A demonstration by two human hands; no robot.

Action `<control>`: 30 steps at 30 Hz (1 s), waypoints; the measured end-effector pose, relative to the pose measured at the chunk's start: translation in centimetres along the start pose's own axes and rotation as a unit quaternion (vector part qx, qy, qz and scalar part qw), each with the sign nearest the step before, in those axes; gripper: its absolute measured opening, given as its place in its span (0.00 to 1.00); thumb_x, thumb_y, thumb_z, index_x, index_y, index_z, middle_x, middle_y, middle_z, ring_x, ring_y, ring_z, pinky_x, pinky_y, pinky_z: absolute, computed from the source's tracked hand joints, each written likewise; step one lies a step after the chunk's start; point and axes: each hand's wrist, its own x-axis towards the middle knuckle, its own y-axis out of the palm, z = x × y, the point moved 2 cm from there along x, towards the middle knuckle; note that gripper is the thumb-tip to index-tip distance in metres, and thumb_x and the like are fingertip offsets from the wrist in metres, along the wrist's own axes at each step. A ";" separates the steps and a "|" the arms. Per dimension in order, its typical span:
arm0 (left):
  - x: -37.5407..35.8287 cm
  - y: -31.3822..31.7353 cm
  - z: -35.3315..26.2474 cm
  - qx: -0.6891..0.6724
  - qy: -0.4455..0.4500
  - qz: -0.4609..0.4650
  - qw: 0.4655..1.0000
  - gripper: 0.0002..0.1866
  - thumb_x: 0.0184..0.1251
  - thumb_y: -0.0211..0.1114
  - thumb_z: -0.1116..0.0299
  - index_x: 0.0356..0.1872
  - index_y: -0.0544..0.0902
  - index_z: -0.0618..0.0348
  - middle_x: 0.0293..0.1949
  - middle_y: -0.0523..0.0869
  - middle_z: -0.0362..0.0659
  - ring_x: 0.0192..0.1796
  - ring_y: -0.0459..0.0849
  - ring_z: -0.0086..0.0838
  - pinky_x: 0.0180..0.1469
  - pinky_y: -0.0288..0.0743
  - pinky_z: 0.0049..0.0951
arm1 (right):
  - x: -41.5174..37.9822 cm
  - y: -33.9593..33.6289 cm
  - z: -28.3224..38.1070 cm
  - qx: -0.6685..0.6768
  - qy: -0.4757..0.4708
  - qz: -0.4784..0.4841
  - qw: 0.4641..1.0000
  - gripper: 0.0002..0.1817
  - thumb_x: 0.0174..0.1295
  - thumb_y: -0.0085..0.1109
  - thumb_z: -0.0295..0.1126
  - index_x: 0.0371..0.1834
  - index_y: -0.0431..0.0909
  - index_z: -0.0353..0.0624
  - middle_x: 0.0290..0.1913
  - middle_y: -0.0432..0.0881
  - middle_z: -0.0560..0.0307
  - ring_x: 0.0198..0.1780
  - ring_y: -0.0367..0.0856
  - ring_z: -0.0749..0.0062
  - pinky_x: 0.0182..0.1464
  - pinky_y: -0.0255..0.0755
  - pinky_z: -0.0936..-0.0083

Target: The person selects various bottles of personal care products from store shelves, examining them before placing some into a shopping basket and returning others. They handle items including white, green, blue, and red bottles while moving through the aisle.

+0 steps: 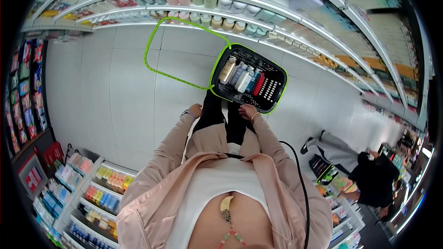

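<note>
A black shopping basket (277,80) with a bright green rim stands on the floor in front of my legs. Inside it, several bottles lie side by side, among them a gold-toned bottle (228,69), a white one (242,81) and a red one (259,84). Its long green handle (146,53) is swung out to the left over the floor. My left hand (195,109) hangs beside my left thigh, fingers loose, nothing in it. Close to the basket's near rim is my right hand (248,111), fingers apart and no object showing in them.
Long shelves (194,0) of bottles curve across the far side and right. A low shelf unit (99,189) with small packages stands behind me at left. Hanging packets (27,87) line the left edge. At lower right, a person (369,175) in dark clothes bends near another basket (320,168).
</note>
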 end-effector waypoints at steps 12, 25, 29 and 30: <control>-11.5 7.7 5.1 -0.197 -0.212 -0.178 0.940 0.17 0.51 0.51 0.67 0.43 0.77 0.59 0.41 0.78 0.55 0.45 0.77 0.43 0.51 0.68 0.32 | 8.2 4.4 6.7 -0.159 0.046 0.132 0.977 0.16 0.54 0.48 0.38 0.45 0.69 0.48 0.39 0.77 0.59 0.42 0.74 0.69 0.45 0.65 0.67; -16.1 0.6 20.8 -0.314 -0.281 -0.264 0.868 0.18 0.51 0.56 0.64 0.42 0.77 0.63 0.39 0.80 0.51 0.44 0.78 0.37 0.48 0.69 0.29 | 12.7 25.5 14.2 -0.185 0.006 0.046 0.982 0.17 0.56 0.44 0.37 0.46 0.67 0.41 0.47 0.73 0.52 0.48 0.70 0.64 0.50 0.62 0.67; -19.2 -4.9 22.5 -0.547 -0.172 -0.304 0.761 0.17 0.58 0.49 0.68 0.49 0.70 0.61 0.41 0.79 0.46 0.41 0.78 0.30 0.39 0.71 0.28 | 23.2 30.1 12.6 -0.400 -0.117 0.098 0.904 0.12 0.57 0.43 0.37 0.40 0.68 0.43 0.40 0.74 0.53 0.42 0.71 0.64 0.40 0.66 0.66; -20.8 -7.0 21.4 -0.596 -0.188 -0.316 0.714 0.15 0.58 0.50 0.72 0.46 0.71 0.65 0.38 0.80 0.47 0.37 0.78 0.28 0.40 0.72 0.24 | 27.6 31.1 11.5 -0.417 -0.162 0.093 0.890 0.10 0.57 0.43 0.37 0.37 0.68 0.44 0.37 0.74 0.54 0.38 0.72 0.64 0.36 0.67 0.66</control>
